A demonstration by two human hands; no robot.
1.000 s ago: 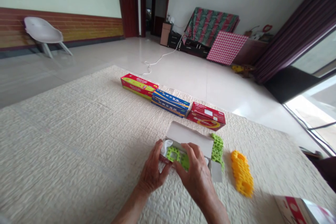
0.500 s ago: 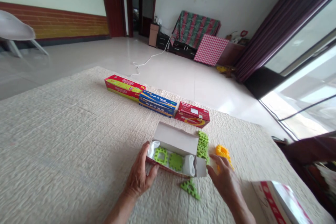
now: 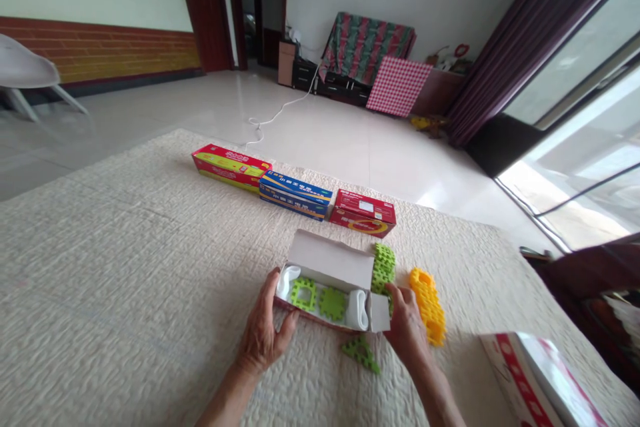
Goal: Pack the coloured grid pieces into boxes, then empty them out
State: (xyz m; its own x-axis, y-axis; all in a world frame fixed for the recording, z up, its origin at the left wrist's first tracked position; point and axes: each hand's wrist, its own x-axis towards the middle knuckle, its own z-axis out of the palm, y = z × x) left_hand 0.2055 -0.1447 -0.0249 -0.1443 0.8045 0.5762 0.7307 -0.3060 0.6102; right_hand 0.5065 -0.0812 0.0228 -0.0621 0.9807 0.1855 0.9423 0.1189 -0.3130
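Observation:
An open cardboard box (image 3: 330,260) with its lid raised sits on the pale cloth. In it lie a green square frame piece (image 3: 303,294) and a solid green piece (image 3: 332,304), between white wrappings (image 3: 357,310) at both ends. My left hand (image 3: 265,327) grips the box's left end, thumb against the front side. My right hand (image 3: 407,323) is closed at the right end flap (image 3: 380,312), fingertips along its outer edge. Behind that hand are stacked green notched pieces (image 3: 384,263). A green triangular piece (image 3: 361,353) lies in front of the box.
Yellow notched pieces (image 3: 429,307) lie right of my right hand. Farther back stand a red-and-yellow box (image 3: 233,167), a blue box (image 3: 295,195) and a red box (image 3: 363,212) in a row. A white-and-red package (image 3: 543,380) is at the lower right.
My right hand has moved left from beside the yellow pieces onto the box's right flap, leaving those pieces in fuller view. My left hand stays on the box. The view has shifted slightly.

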